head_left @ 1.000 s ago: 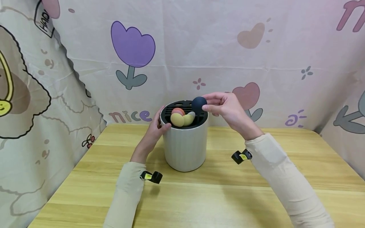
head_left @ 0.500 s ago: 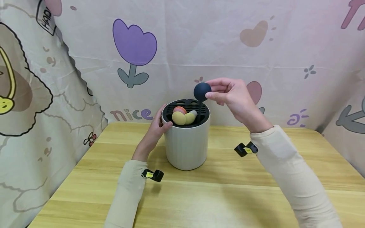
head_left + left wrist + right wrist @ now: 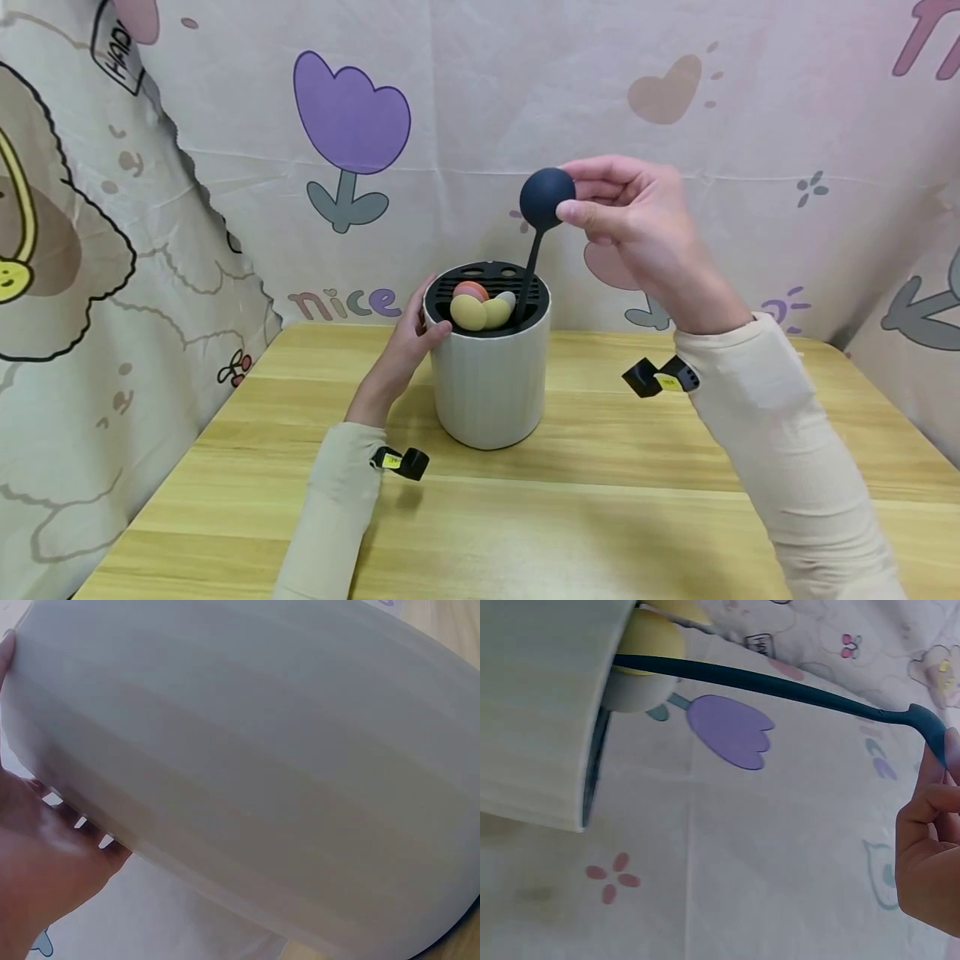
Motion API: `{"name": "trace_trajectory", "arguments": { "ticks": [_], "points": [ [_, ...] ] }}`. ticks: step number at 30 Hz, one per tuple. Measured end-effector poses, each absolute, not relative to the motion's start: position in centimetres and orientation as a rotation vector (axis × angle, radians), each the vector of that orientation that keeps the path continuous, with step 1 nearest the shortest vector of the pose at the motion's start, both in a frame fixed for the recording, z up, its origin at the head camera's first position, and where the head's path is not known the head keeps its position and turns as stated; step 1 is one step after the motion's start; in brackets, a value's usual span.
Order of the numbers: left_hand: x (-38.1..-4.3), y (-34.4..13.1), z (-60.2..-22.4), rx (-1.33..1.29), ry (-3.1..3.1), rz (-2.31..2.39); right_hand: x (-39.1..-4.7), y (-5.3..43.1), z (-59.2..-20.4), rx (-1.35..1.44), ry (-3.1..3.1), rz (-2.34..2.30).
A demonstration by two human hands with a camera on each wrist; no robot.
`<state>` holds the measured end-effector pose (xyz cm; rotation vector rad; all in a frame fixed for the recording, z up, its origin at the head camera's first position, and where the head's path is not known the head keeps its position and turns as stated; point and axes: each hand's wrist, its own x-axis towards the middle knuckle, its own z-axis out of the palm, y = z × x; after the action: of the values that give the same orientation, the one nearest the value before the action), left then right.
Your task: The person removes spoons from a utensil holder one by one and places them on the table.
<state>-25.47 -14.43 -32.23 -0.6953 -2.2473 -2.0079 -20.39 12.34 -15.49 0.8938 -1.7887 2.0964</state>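
A white, faintly ribbed utensil holder (image 3: 491,392) with a black slotted top stands upright on the table. My left hand (image 3: 397,354) grips its upper left side, thumb near the front rim; in the left wrist view the holder wall (image 3: 247,765) fills most of the frame. My right hand (image 3: 641,225) pinches the round bowl of a dark navy ladle (image 3: 546,200) above the holder. The ladle's handle (image 3: 780,686) slants down, its lower end hidden inside. Yellow rounded utensil heads (image 3: 468,312), with a coral and a grey one behind, sit at the top.
The holder rests on a light wooden table (image 3: 540,533). A printed cloth (image 3: 525,100) hangs close behind it, and another patterned cloth (image 3: 60,417) hangs along the left side. Small black wrist cameras (image 3: 405,463) are strapped to both sleeves.
My right hand has risen and drawn the ladle upward, so much more of its handle shows above the holder. The left hand stays at the holder's side.
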Motion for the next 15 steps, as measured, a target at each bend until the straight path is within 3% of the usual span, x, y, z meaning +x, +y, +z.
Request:
{"name": "trace_trajectory", "arguments": {
  "ticks": [15],
  "points": [
    [-25.6,-14.6,-32.3,-0.716,-2.236,-2.015,-19.6,13.5,-16.3,0.902,-1.815,2.15]
  ]
}}
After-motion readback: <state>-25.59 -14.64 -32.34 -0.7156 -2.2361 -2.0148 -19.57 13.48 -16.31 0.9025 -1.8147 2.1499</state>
